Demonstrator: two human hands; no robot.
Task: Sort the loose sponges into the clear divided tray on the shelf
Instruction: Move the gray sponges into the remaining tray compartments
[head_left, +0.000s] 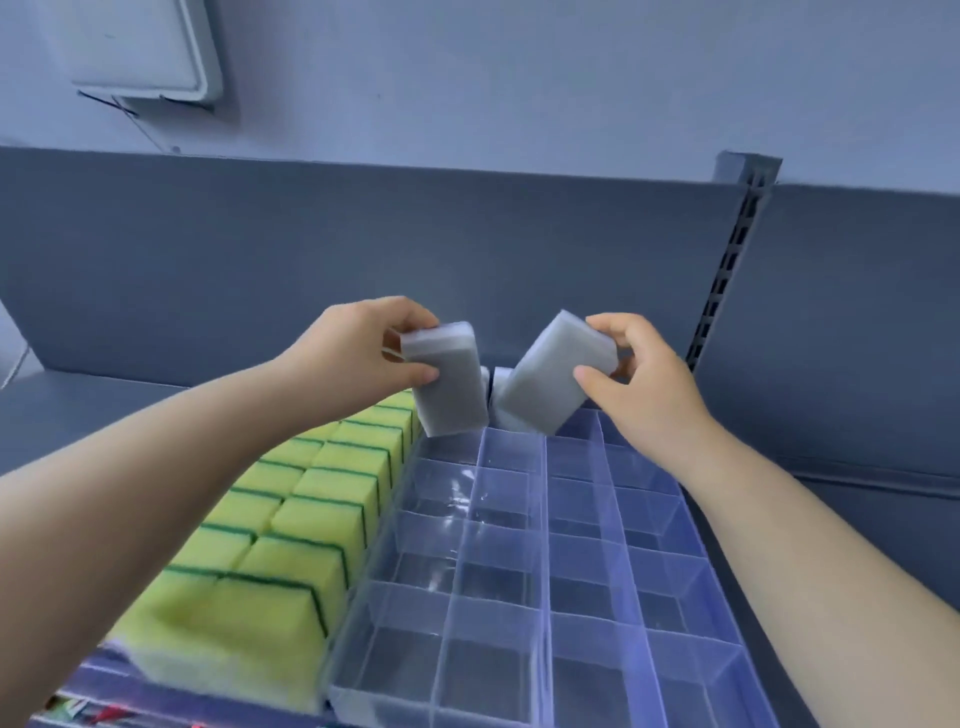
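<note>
A clear divided tray (545, 551) lies on the shelf, its many compartments bare. My left hand (358, 353) grips a grey-white sponge (452, 384) held upright over the tray's far left corner. My right hand (639, 374) grips a second grey-white sponge (550, 374), tilted, above the far middle compartments. Between and behind the two sponges, other white sponges (493, 382) stand at the tray's far end, mostly hidden.
Two rows of yellow sponges with green scouring layers (291, 519) fill the tray on the left, touching the clear tray's left wall. A grey shelf back panel (363, 244) rises behind. A slotted upright (727, 270) stands at the right. A white box (140, 47) hangs on the wall.
</note>
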